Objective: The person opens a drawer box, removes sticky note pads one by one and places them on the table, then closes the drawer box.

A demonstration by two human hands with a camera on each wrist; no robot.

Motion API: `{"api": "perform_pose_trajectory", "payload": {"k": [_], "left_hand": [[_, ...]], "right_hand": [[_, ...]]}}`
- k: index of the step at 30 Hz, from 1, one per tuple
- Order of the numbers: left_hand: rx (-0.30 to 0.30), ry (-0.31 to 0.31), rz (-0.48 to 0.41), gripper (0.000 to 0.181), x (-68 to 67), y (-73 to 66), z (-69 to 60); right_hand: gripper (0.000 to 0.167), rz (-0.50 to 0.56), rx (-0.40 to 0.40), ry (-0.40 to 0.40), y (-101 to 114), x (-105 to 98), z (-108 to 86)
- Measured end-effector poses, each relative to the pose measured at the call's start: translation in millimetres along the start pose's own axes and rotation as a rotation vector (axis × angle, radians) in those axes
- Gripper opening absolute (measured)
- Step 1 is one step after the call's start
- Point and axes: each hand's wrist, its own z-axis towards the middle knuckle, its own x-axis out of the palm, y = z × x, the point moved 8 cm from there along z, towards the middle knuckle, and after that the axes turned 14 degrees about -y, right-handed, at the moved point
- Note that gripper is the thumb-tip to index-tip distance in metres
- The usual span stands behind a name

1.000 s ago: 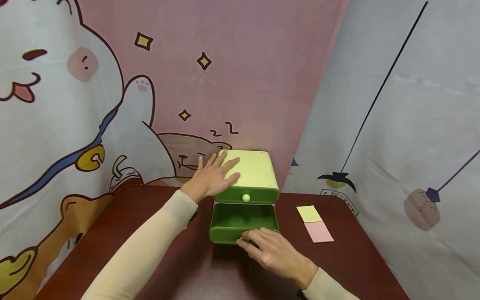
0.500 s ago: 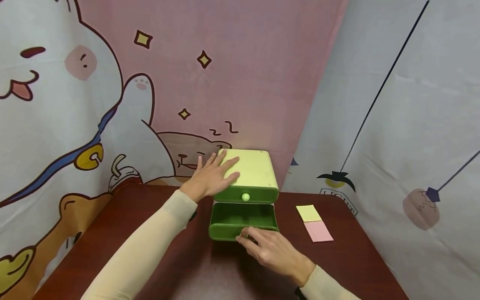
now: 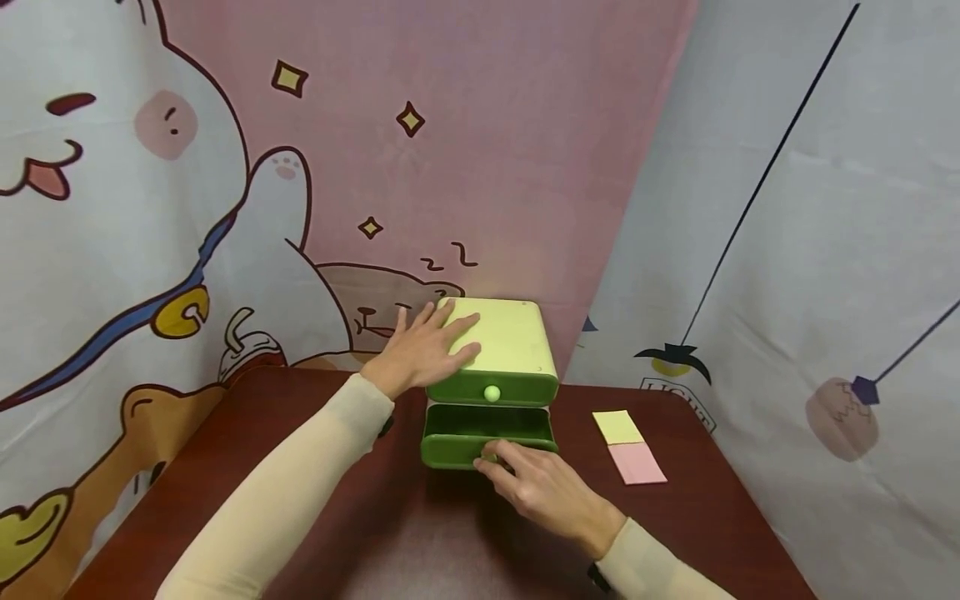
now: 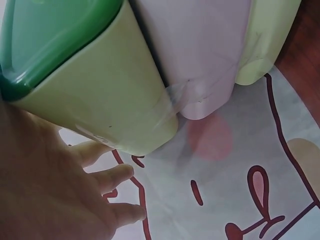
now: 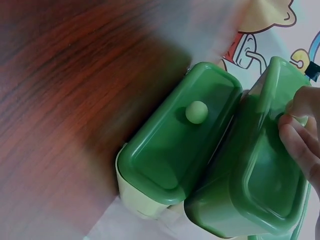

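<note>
In the head view, a small drawer cabinet (image 3: 506, 333) with a pale yellow top and green drawer fronts stands on the table. My left hand (image 3: 423, 354) rests on its top at the left, fingers spread. Below the top drawer's round knob (image 3: 492, 393), a green drawer (image 3: 450, 451) is pulled partly out; no contents show in its visible part. My right hand (image 3: 543, 492) pinches this drawer's knob between thumb and fingers. The right wrist view also shows a closed lower drawer (image 5: 165, 145) with a pale green knob (image 5: 196, 112). Stacked yellow and pink casings (image 4: 200, 50) appear in the left wrist view.
A yellow sticky note (image 3: 618, 427) and a pink sticky note (image 3: 637, 463) lie end to end right of the cabinet on the dark red-brown table (image 3: 315, 467). A cartoon-printed cloth (image 3: 517, 150) hangs behind the table and along its sides.
The pulled-out drawer has slid partway back into the cabinet, with my right hand moving forward on its knob. My left hand has stayed on the top.
</note>
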Motion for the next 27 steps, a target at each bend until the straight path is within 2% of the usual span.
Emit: {"api": "perform_pose_trajectory", "payload": {"k": [2,9,14,22,27], "left_hand": [[0.002,0.004,0.004,0.075,-0.1,-0.1,0.7],[0.006,-0.006,0.006,0.075,-0.9,-0.9,2.3],[0.003,-0.010,0.005,0.076,-1.8,-1.4,2.1],[-0.001,-0.022,0.012,0.074,-5.3,-2.5,2.3],[-0.009,-0.006,0.003,0.075,-4.4,-3.1,1.3]], "right_hand": [[0.020,-0.001,0.003,0.006,-1.9,1.3,-0.5],[0.039,-0.013,0.042,0.034,-9.8,7.6,-2.3],[0.041,-0.012,0.057,0.035,-14.3,11.2,-4.5],[0.042,-0.041,0.086,-0.006,-18.8,15.5,-3.7],[0.038,-0.054,0.109,-0.018,-19.9,16.7,-2.8]]}}
